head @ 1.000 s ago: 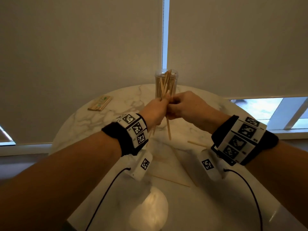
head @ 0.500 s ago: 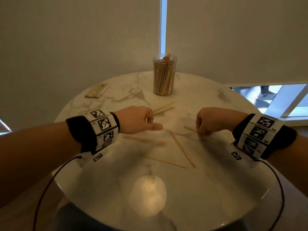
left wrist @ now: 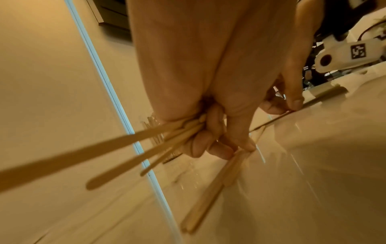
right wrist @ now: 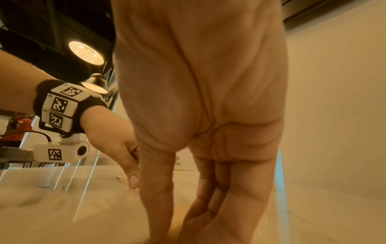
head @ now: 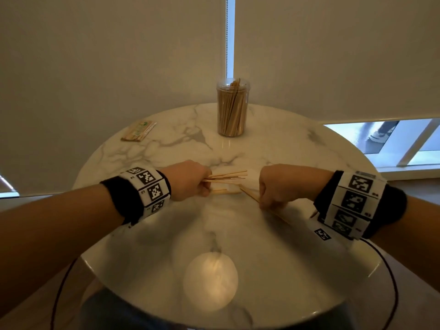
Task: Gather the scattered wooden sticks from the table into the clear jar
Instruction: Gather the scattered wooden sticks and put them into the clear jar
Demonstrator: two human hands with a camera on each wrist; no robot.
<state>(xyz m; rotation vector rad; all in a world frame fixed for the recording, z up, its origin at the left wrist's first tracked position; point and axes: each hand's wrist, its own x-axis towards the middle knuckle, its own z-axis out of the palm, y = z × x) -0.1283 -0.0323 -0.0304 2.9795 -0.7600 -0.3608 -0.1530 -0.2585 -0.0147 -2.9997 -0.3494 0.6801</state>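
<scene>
The clear jar (head: 232, 108), packed with wooden sticks, stands at the far middle of the round marble table (head: 309, 148). My left hand (head: 204, 186) grips a fanned bundle of sticks (head: 227, 176) that point right. In the left wrist view this hand (left wrist: 208, 145) holds the bundle (left wrist: 125, 148) while its thumb presses on more sticks (left wrist: 215, 189) lying on the table. My right hand (head: 264, 198) is down on the diagonal sticks (head: 250, 194), and its fingertips (left wrist: 294, 104) pinch one thin stick (left wrist: 277, 117). The right wrist view shows only straight fingers (right wrist: 158, 189) reaching the tabletop.
A flat packet of sticks (head: 139, 132) lies at the far left of the table. A round lamp reflection (head: 210, 277) shines on the near part of the tabletop. Roller blinds hang behind the table, and a window strip (head: 381, 139) shows at the right.
A second ago both hands were up at the jar. They came down to the table, and since half a second ago the right hand has moved left onto the diagonal sticks; the near stick is out of sight.
</scene>
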